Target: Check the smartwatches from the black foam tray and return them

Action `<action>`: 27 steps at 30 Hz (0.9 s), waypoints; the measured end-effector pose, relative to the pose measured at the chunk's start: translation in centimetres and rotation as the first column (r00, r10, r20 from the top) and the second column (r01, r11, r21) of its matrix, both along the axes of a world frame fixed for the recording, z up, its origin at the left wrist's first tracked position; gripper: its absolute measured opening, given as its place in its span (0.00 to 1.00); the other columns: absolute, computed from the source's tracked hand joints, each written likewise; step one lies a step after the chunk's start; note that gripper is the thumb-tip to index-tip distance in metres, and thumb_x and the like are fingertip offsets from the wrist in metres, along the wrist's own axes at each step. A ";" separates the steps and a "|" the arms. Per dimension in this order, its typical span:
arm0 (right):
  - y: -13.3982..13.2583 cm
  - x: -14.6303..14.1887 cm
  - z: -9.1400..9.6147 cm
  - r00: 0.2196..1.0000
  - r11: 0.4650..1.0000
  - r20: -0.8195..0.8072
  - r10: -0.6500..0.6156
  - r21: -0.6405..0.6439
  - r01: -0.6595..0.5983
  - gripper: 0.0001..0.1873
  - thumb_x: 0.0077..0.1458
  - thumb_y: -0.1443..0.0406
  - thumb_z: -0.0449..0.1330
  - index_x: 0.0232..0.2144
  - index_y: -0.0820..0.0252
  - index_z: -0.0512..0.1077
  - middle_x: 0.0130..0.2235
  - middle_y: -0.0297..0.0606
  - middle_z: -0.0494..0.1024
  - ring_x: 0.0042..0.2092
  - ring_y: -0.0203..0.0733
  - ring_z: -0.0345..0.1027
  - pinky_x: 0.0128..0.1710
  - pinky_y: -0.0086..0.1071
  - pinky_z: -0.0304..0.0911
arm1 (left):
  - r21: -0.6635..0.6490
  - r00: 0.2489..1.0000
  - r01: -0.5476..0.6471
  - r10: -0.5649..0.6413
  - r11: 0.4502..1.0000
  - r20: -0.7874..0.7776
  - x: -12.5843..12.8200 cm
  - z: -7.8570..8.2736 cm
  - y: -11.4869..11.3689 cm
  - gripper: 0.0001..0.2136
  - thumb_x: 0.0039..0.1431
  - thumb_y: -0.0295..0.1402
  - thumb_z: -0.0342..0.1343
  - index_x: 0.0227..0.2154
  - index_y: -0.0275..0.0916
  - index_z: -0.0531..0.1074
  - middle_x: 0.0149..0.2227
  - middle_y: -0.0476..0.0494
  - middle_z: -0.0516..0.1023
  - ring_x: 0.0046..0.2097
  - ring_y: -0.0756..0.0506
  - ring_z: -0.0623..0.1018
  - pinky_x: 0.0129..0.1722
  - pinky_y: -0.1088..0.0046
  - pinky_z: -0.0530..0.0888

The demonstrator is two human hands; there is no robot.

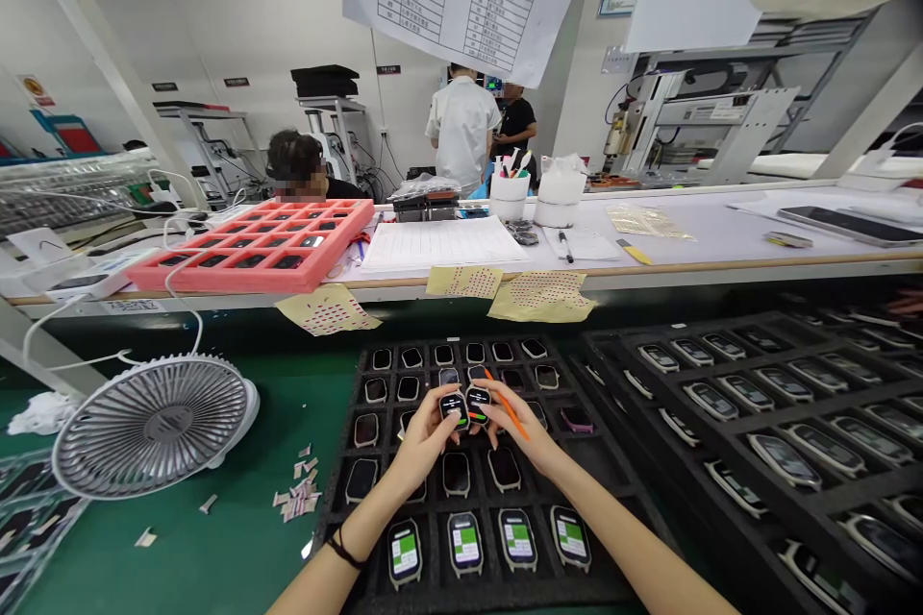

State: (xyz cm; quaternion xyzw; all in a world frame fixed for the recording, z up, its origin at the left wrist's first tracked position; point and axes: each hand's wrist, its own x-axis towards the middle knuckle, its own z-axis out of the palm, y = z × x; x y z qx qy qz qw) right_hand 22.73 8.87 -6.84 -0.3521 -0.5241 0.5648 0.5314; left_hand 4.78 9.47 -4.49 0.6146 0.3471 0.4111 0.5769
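My left hand (424, 442) is closed on a small smartwatch body (454, 406) with a lit screen, held just above a black foam tray (338, 461). Beside it, my right hand (515, 423) grips a second lit watch body (477, 400) and has an orange stylus (507, 404) tucked between its fingers. The two watches almost touch. The tray holds several watch bodies in cells; those in the nearest row (465, 540) show green and white screens, while most of the others are dark.
A white desk fan (154, 423) lies on the green mat at left, with paper scraps (297, 490) near it. More black trays of watches (757, 413) fill the right. A pink tray (252, 250), papers and cups sit on the raised shelf. Three people are beyond it.
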 end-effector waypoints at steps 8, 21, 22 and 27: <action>0.1 -0.1 -0.3 0.999 0.999 -0.005 0.032 -0.001 -0.032 0.22 0.50 0.59 0.63 0.48 0.53 0.66 0.38 0.36 0.71 0.26 0.33 0.66 0.18 0.24 0.64 | 0.022 1.000 0.019 -0.019 1.000 0.018 0.0 -0.6 0.1 0.22 0.55 0.39 0.58 0.50 0.39 0.62 0.43 0.40 0.72 0.39 0.46 0.73 0.33 0.73 0.70; 0.1 0.0 -0.2 1.000 1.000 0.013 -0.014 -0.016 0.014 0.21 0.51 0.57 0.62 0.47 0.54 0.67 0.36 0.36 0.71 0.24 0.32 0.66 0.17 0.25 0.62 | -0.001 1.000 -0.029 0.029 1.000 0.009 -0.1 -0.3 0.3 0.20 0.56 0.45 0.53 0.47 0.38 0.65 0.35 0.46 0.70 0.25 0.53 0.69 0.20 0.78 0.63; 0.1 0.0 -0.2 1.000 1.000 0.015 -0.020 -0.019 0.020 0.21 0.51 0.57 0.62 0.47 0.54 0.67 0.36 0.35 0.71 0.24 0.33 0.66 0.17 0.25 0.62 | 0.004 1.000 -0.028 0.028 1.000 0.004 -0.1 -0.4 0.3 0.20 0.56 0.45 0.53 0.47 0.39 0.65 0.35 0.46 0.70 0.24 0.53 0.68 0.20 0.78 0.63; 0.3 0.0 -0.3 0.999 0.999 0.034 -0.041 -0.018 0.042 0.21 0.51 0.57 0.62 0.46 0.55 0.68 0.32 0.34 0.71 0.24 0.34 0.69 0.15 0.24 0.59 | -0.008 1.000 -0.020 0.020 1.000 -0.003 -0.1 -0.4 0.3 0.18 0.58 0.44 0.51 0.46 0.39 0.67 0.34 0.47 0.70 0.24 0.53 0.70 0.21 0.77 0.64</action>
